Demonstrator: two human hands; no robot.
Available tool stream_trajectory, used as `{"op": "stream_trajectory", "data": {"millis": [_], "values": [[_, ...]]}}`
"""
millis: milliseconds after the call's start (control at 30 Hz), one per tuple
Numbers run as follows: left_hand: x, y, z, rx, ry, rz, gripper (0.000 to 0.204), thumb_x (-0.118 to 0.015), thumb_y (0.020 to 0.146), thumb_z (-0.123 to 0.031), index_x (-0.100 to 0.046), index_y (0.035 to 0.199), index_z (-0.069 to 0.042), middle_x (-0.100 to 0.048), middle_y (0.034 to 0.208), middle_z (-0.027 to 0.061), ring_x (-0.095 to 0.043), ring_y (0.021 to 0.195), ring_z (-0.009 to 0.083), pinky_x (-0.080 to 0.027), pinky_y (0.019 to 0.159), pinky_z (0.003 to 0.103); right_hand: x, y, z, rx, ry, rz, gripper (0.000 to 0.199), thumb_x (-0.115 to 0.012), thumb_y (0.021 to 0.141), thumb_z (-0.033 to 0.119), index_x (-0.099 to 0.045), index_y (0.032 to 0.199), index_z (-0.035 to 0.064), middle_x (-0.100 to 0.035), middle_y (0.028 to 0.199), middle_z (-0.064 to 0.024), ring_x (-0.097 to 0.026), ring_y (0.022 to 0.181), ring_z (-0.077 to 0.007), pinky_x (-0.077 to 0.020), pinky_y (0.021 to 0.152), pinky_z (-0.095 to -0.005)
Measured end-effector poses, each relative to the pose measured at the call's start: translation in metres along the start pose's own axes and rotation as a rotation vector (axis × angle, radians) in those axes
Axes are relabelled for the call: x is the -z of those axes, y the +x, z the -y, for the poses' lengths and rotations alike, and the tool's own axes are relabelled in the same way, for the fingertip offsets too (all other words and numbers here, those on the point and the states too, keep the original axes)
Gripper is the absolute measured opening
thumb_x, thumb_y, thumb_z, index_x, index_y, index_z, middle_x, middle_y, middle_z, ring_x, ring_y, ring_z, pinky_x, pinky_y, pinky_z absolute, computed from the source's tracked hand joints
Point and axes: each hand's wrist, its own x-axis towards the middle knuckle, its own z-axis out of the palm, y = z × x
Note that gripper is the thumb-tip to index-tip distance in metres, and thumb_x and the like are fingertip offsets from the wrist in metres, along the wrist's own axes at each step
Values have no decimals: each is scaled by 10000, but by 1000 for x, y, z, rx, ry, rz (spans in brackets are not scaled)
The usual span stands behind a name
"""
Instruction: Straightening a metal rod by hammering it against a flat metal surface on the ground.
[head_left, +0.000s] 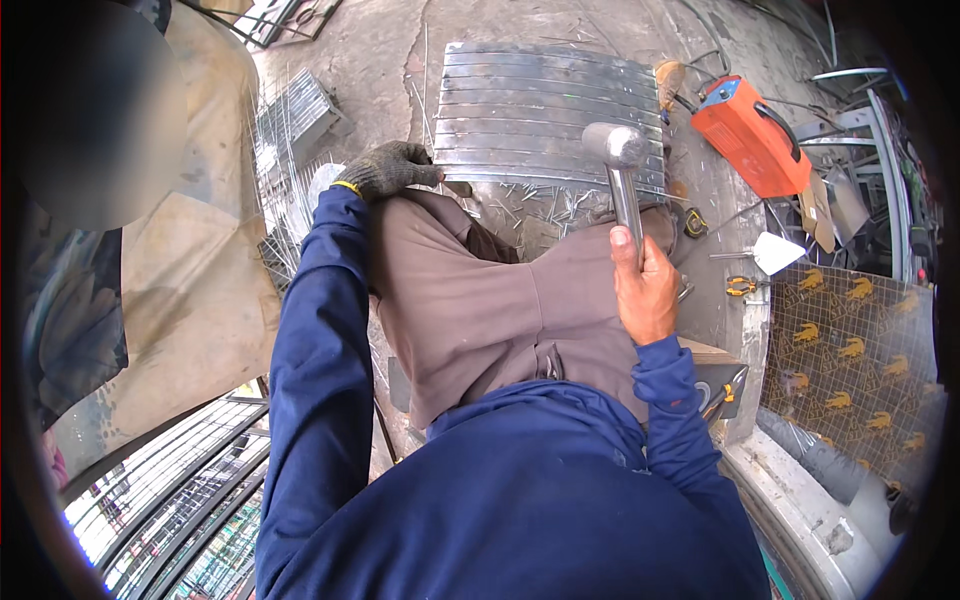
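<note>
Head view: the person sits or crouches above a concrete floor, knees in brown trousers, arms in blue sleeves.

Right hand: bare, fingers wrapped tight around the handle of a metal hammer. The thumb lies along the handle. The hammer head sits above the near edge of a stack of flat metal strips; whether it touches them cannot be told.

Left hand: in a dark knit glove, fingers curled together, resting at the left near corner of the metal strips, just above the left knee. Whether the fingers pinch anything cannot be told.

Metal strips: laid side by side in a ribbed block on the floor, directly ahead of the knees, between the two hands. Short nails or wire bits lie scattered at its near edge.

Surroundings: an orange machine lies to the right of the strips. A wire mesh bundle lies to the left. A patterned mat lies at right, with a small yellow-handled tool just beside it. A welded grille lies at lower left.
</note>
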Motion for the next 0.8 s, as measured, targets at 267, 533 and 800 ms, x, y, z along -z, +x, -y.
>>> {"op": "stream_trajectory", "data": {"millis": [267,533,800], "values": [[2,2,-2,9,35,37,385,-795,847,-389,-754,1029,-52,-732,944,62,-618,919,168,-469,895,341,-17,5,-28,-37,-182,54,658,-571,962,624,-530,779,-6,-496,611,-213,-467,583,-397,-426,605,-472],[3,4,-1,24,-74,90,388,-812,840,-403,-758,1030,-70,-692,875,2,-578,862,131,-450,825,313,-29,-1,-27,4,-186,14,652,-585,963,611,-491,752,2,-470,592,-186,-465,539,-353,-416,574,-455],[3,13,15,-19,-120,107,360,-812,843,-407,-744,973,-77,-670,866,-13,-538,844,116,-416,784,298,-22,7,-38,103,-143,-32,597,-588,983,565,-521,773,11,-463,580,-163,-421,529,-315,-412,559,-432]]}}
